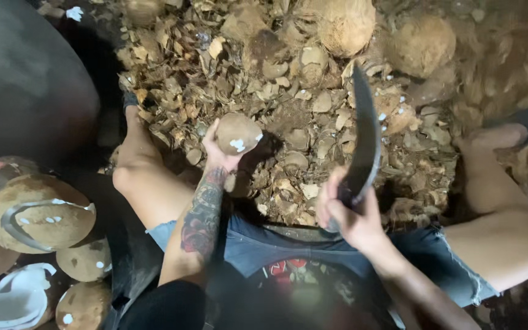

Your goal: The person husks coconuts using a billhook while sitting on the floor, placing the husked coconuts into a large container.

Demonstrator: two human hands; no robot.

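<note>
**Coconut in one hand, curved blade in the other**

At the centre of the frame the left hand is clamped from below around a shelled coconut, brown and rounded, with small white nicks showing on its skin. The forearm below it bears a dark tattoo. To the right of centre the right hand is closed around the handle of a curved knife, whose dark blade rises upward and arcs toward the upper middle of the frame. The two hands are apart, the blade standing to the right of the coconut and not touching it.

Behind both, the floor is covered by a heap of brown shell fragments. Whole husked coconuts lie along the upper right edge. In the lower left corner sits a pile of peeled coconuts, one split open to show its white inside.
</note>
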